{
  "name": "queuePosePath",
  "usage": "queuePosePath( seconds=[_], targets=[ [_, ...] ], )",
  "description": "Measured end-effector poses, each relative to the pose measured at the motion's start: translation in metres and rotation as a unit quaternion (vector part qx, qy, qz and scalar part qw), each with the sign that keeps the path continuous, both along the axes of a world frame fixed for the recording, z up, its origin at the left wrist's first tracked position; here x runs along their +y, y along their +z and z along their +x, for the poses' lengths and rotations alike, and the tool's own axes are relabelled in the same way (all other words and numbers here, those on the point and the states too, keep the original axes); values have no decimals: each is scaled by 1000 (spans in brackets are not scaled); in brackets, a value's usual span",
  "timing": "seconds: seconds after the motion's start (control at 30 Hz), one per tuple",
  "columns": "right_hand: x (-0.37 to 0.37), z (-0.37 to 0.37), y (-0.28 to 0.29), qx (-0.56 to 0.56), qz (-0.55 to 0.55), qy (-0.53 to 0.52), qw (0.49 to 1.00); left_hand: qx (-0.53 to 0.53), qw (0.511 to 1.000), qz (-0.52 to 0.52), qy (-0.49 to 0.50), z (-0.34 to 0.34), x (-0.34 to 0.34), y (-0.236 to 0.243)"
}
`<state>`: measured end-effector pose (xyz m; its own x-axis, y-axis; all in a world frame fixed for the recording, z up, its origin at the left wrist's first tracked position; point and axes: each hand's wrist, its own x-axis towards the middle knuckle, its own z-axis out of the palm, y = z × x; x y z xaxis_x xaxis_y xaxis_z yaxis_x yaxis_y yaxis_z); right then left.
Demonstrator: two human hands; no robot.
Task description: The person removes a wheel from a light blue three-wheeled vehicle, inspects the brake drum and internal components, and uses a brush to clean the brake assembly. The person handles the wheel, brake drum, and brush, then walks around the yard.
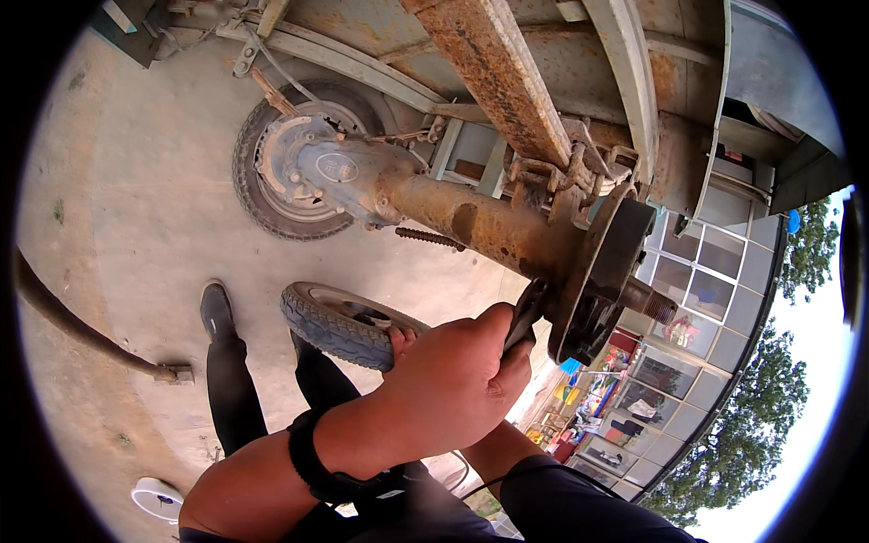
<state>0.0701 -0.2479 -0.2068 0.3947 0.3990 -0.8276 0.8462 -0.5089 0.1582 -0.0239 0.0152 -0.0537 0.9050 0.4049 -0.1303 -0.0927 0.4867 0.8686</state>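
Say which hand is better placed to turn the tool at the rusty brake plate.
Left, probably. The left hand is fisted round the dark tool, whose tip meets the brake plate; the right hand is mostly hidden behind it.

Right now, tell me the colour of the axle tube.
Rusty orange-brown with darker patches, on the axle tube; it shows best in the head view.

Rusty axle (480,222) and brake plate (602,271) blocking above, loose tyre (339,326) below, open ground left
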Motion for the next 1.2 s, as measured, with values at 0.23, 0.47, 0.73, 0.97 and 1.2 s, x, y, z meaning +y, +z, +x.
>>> queuePosePath(
  seconds=[0.23,0.47,0.73,0.97,1.2],
  targets=[
    [-13,-10,2,-21,25,-1,999,43,971,39,-233,0,58,10],
    [-24,-14,-7,-17,61,4,998,126,913,47,-384,7,104,31],
    [-33,-2,-3,38,63,-96,993,115,936,58,-328,7,97,31],
    [-27,5,-9,32,40,-49,998,77,980,-170,-70,-7,5,30],
    [-17,14,-16,50,54,-45,996,225,958,130,123,4,-29,51]
  ],
)
